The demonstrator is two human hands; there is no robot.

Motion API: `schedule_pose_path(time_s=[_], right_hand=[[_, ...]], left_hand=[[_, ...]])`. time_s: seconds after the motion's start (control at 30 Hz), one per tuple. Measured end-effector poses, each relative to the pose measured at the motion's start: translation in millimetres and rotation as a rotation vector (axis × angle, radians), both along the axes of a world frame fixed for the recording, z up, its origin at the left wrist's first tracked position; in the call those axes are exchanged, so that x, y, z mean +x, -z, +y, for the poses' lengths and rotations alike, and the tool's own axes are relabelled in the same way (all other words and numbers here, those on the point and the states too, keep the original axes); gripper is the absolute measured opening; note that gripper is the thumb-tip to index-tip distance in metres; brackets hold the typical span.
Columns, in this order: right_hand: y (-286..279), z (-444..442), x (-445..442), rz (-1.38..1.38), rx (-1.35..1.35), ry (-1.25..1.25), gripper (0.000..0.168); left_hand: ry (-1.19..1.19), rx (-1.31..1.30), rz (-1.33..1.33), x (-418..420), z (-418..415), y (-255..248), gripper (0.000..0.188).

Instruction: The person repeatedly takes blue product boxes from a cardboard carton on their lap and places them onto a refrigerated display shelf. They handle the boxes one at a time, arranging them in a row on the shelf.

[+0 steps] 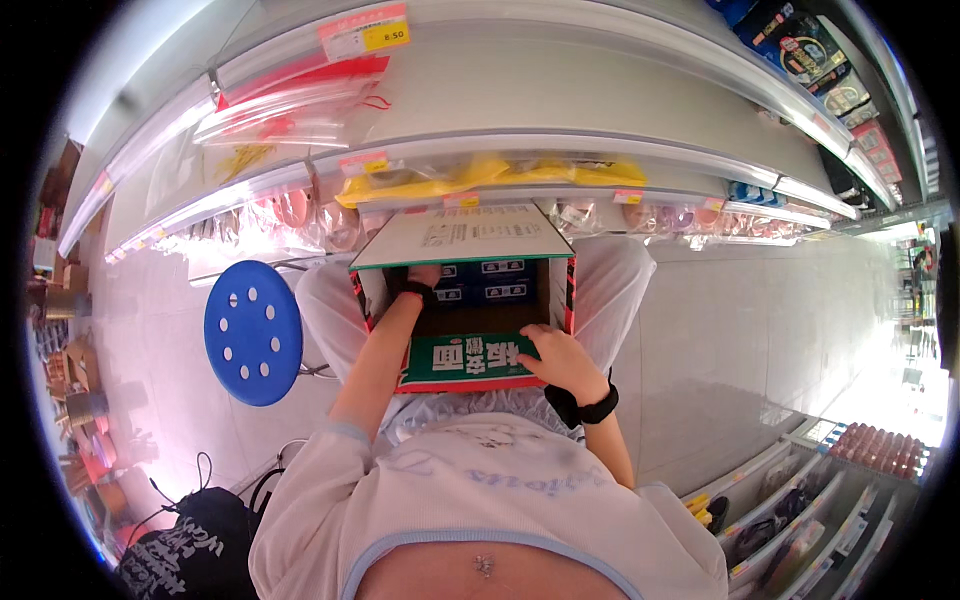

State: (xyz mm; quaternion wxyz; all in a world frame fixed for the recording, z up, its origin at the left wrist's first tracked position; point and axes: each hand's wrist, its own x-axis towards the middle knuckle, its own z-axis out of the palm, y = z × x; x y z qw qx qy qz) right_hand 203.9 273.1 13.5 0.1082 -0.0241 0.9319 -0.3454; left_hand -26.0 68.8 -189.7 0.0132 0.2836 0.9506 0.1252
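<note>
A cardboard box [465, 238] rests on my lap between my knees, its opening turned towards me. Several dark blue packages [504, 291] with white printing lie inside, towards the back. My left hand [424, 276] reaches into the box at its left side; the fingers are hidden by the upper flap and the shadow. The green and red lower flap [457, 361], printed with large white characters, folds out towards me. On the right end of that flap lies my right hand [559, 356], its thumb and fingers holding the edge.
Shop shelves [585, 90] rise just beyond the box, carrying yellow packaging [495, 178] and bagged goods. A blue stool [253, 334] with round holes stands at left. A black bag [184, 544] sits lower left. Low racks [787, 517] and a tray of eggs [879, 450] are at lower right.
</note>
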Motion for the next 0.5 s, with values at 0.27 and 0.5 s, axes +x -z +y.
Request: schedule_pose_path(time_s=[0.27, 0.5], right_hand=[[6.9, -0.5, -25.7, -0.018, 0.09, -0.064, 0.051], [-39.4, -0.2, -42.5, -0.084, -0.606, -0.021, 0.061]], left_hand=[[-0.261, 0.06, -0.302, 89.9, 9.3, -150.0, 0.053], [-0.066, 0.925, -0.823, 127.6, -25.4, -220.8, 0.071]])
